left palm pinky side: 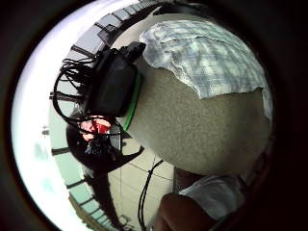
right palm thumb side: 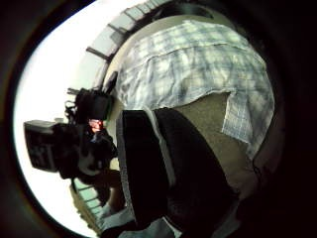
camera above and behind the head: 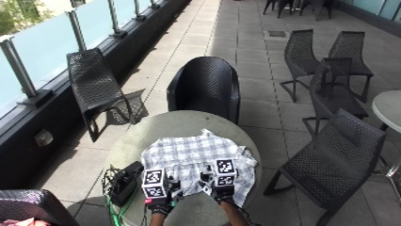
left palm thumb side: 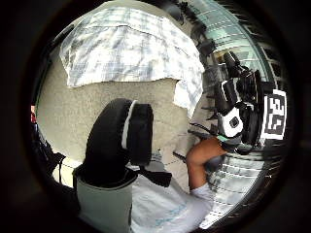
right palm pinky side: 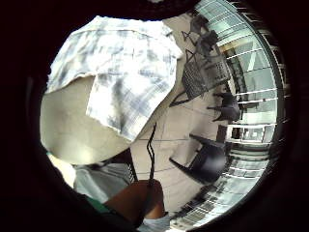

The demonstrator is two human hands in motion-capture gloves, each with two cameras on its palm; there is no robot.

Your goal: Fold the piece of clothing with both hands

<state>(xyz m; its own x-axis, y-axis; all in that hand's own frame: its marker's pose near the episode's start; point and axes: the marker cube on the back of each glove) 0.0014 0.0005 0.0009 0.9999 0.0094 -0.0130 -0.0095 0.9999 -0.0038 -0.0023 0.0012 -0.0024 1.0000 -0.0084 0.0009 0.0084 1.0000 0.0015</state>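
Checked blue-and-white shirt (camera above and behind the head: 197, 160) lies spread on the round desk (camera above and behind the head: 169, 125), unfolded; left hand (camera above and behind the head: 160, 194) and right hand (camera above and behind the head: 219, 188) hover at its near edge holding nothing, finger posture unclear, so gripping that hem likely comes next.

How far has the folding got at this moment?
Done: the checked shirt lies spread on the round table, one edge draping over the rim. In hand: nothing; the left hand and right hand hover at its near edge. Left: every fold, as none shows.
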